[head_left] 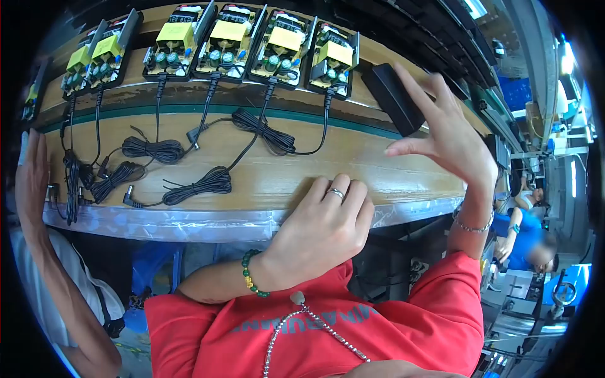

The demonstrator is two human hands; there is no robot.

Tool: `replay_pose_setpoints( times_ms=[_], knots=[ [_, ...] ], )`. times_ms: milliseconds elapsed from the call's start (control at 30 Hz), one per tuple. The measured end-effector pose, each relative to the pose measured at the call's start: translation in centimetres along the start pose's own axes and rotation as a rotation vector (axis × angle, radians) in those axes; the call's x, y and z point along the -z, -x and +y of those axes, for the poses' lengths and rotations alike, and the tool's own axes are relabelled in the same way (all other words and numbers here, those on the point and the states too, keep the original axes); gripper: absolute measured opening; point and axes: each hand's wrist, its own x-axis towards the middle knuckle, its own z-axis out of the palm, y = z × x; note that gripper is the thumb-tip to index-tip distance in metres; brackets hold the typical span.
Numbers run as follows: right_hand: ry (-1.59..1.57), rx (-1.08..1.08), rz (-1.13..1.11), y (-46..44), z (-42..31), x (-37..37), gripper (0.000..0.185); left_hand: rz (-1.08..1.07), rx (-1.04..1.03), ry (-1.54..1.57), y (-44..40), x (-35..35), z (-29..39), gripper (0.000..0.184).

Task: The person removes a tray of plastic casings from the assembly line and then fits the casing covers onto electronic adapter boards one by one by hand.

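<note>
Head: black cover, long axis diagonal

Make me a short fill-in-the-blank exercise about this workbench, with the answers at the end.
1. The bracelet worn with the left hand has mostly ____ beads.
2. The casing nearest the right hand is coloured ____.
3. Of these two hands, the coiled cords lie nearer the ____ one.
4. The big blocks on the circuit boards are coloured ____.

Missing words: green; black; left; yellow.

Grey lettering across the red shirt, not clearly legible.
</note>
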Motion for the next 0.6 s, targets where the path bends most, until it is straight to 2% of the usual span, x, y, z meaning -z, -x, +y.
replay_pose_setpoints(
  times_ms=[33, 100, 133, 233, 300, 367, 433, 533, 600],
  knots=[
    [-0.005, 0.001, -0.001, -1.0, 0.7, -0.4, 0.105, 0.007, -0.002, -0.005, 0.0, -0.1, 0.0, 0.027],
    [-0.166, 0.493, 0.200, -3.3, 2.6, -1.5, 0.110, 0.014, 0.000, -0.013, 0.0, -0.2, 0.0, 0.027],
    [-0.195, 0.465, 0.146, -3.5, 3.2, -1.9, 0.115, 0.029, -0.004, -0.013, 0.0, -0.3, 0.0, 0.028],
    [-0.231, 0.416, 0.014, -3.4, 3.2, -1.4, 0.114, 0.036, -0.001, -0.010, 0.1, -0.1, -0.1, 0.029],
    [-0.236, 0.459, 0.016, -3.0, 3.4, -0.3, 0.112, 0.021, 0.006, -0.001, 0.1, -0.1, 0.0, 0.030],
    [-0.219, 0.419, -0.164, -2.4, 4.4, 1.1, 0.109, 0.022, -0.001, 0.006, 0.1, -0.1, 0.0, 0.029],
    [-0.139, 0.450, -0.130, -2.7, 4.5, 1.9, 0.108, 0.035, -0.002, 0.010, 0.1, 0.0, -0.1, 0.028],
    [-0.147, 0.382, 0.200, -3.2, 1.8, 3.0, 0.101, 0.029, 0.006, 0.015, 0.0, 0.1, 0.0, 0.028],
    [-0.151, 0.413, 0.251, -4.2, 0.1, 3.2, 0.102, 0.028, -0.001, 0.019, 0.0, 0.1, 0.0, 0.027]
  ],
)
